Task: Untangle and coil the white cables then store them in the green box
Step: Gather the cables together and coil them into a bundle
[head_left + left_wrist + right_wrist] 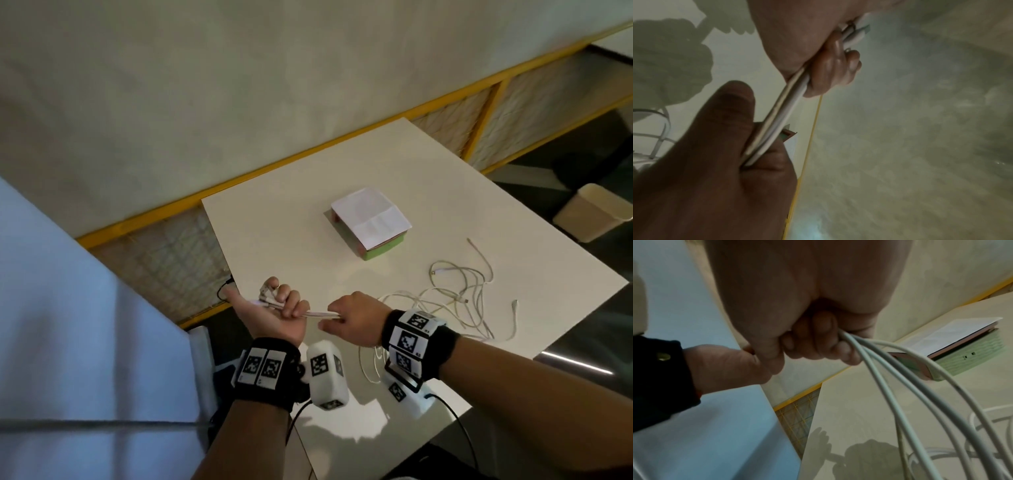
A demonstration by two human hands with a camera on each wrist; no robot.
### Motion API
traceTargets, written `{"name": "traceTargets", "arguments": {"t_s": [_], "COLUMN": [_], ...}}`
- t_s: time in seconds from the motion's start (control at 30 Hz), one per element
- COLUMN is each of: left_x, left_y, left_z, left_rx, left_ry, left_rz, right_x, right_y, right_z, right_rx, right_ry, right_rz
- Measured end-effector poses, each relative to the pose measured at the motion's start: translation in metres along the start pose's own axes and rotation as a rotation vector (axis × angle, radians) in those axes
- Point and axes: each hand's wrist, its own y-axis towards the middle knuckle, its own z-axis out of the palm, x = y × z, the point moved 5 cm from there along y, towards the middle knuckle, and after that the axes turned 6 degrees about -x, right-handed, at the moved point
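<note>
Several white cables (318, 313) run taut between my two hands above the white table's (274, 240) near left corner. My left hand (284, 301), palm up, has its fingers curled round the bundled cable ends (851, 34). My right hand (342, 318) grips the same strands (900, 386) just to the right, fingers (818, 340) closed over them. From there the cables trail into a loose tangle (462, 294) on the table's right side. The green box (380, 251) sits mid-table, shut, with a white sheet of paper (366, 216) on its lid; it also shows in the right wrist view (972, 356).
The table's left edge lies right under my left hand, with a black cord (222, 289) below it. A light blue panel (85, 342) stands at the left. A yellow-framed partition (308, 154) runs behind. A beige bin (592, 212) stands on the floor at the right.
</note>
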Motion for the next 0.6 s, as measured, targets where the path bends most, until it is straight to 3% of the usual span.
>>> {"name": "traceTargets", "arguments": {"t_s": [0.17,0.37,0.6], "left_x": [0.008,0.015,0.026], "left_y": [0.002,-0.003,-0.007], "left_z": [-0.004,0.000,0.010], "left_rx": [-0.030,0.029,-0.069], "left_ry": [0.039,-0.017,0.002], "left_rz": [-0.037,-0.063,-0.067], "right_x": [-0.004,-0.009,-0.017], "right_y": [-0.010,-0.017,-0.020], "right_z": [0.003,-0.002,-0.009], "right_rx": [-0.016,-0.025,0.030], "right_ry": [0.013,0.053,0.060], "right_rz": [-0.015,0.030,0.001]}}
